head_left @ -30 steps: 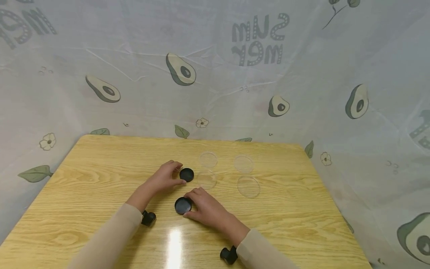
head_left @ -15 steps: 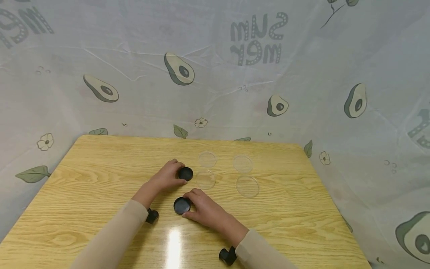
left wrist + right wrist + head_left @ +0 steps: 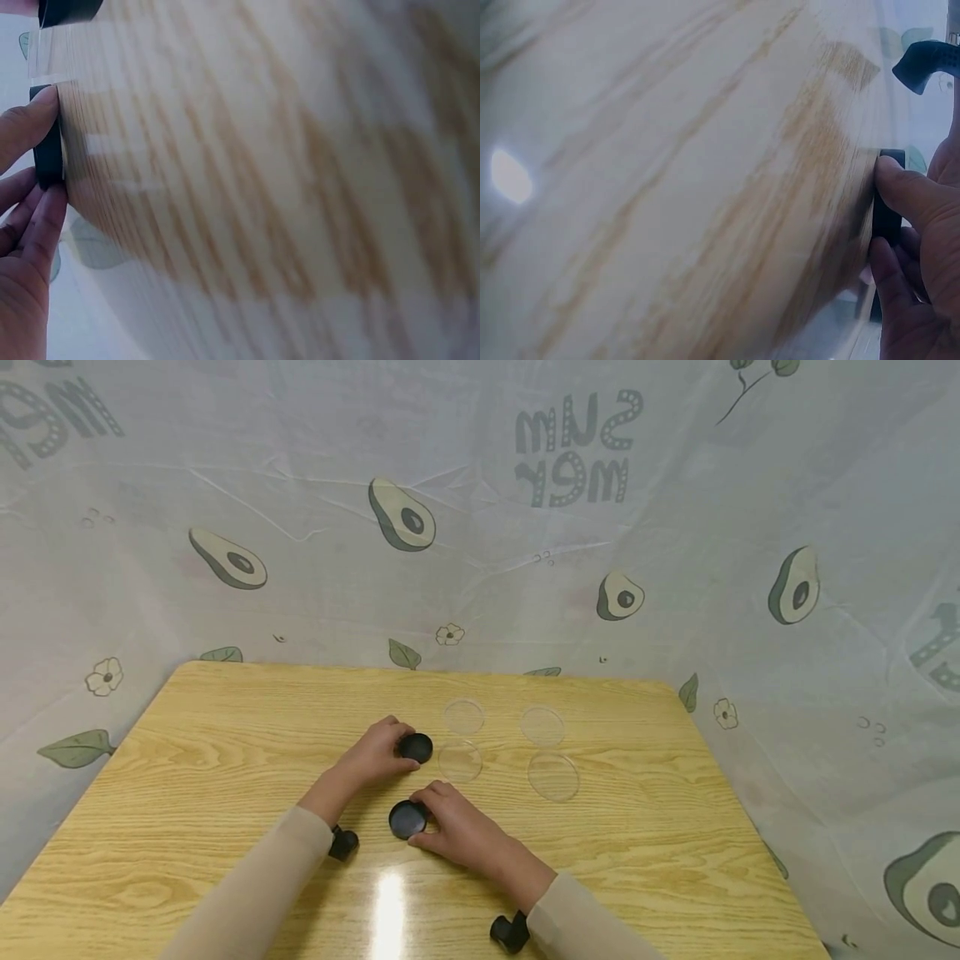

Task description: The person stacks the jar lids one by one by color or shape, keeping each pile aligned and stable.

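Observation:
Two round black lids, shallow with raised rims, lie on the wooden table [image 3: 637, 827]. My left hand [image 3: 375, 755] holds the farther lid [image 3: 416, 748] by its left side, with fingers at the back edge and thumb at the front. The nearer lid [image 3: 407, 820] is between the thumb and fingers of my right hand [image 3: 463, 828], which comes in from the right. In the left wrist view, thumb and fingers pinch the rim of the farther black lid [image 3: 49, 150], which stands low over the wood. The right wrist view shows the same kind of pinch on the other lid [image 3: 887, 206].
Several clear round discs lie right of the lids: a back left disc [image 3: 464, 716], a front left disc [image 3: 460, 761], a back right disc [image 3: 542, 727] and a front right disc [image 3: 553, 777]. A printed avocado curtain [image 3: 495, 552] hangs behind the table.
My left hand has closed in on the farther lid, its fingers now against the rim. My right hand and the nearer lid have stayed in place.

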Demonstrator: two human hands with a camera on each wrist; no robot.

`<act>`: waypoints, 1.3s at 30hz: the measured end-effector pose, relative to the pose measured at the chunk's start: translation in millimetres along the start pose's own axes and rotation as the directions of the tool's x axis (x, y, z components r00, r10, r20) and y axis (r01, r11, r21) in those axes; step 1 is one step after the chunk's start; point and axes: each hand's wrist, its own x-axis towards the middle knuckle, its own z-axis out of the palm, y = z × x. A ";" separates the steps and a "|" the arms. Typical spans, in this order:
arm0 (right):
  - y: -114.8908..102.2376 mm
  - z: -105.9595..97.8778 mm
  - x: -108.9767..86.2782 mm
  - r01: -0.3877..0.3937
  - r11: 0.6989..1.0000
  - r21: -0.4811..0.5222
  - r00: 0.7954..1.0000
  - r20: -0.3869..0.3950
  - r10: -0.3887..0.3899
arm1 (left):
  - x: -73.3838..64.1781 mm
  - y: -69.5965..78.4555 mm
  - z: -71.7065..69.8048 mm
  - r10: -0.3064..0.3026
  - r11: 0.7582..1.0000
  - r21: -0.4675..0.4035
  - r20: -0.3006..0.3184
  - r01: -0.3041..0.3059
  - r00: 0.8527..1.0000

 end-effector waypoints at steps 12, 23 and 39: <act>0.2 -0.1 -0.3 0.001 1.000 0.013 1.000 -0.010 -0.001 | -8.2 2.1 -0.4 0.008 1.000 0.009 -0.019 -0.007 1.000; -0.7 -2.0 -0.4 -0.024 0.999 0.042 1.000 -0.003 0.024 | -39.7 3.2 -14.5 0.013 1.000 0.023 -0.032 -0.013 0.999; -0.5 0.9 -0.3 -0.051 0.990 0.135 0.999 0.003 0.051 | -85.1 13.0 -23.7 0.126 0.992 -0.033 0.020 -0.126 0.992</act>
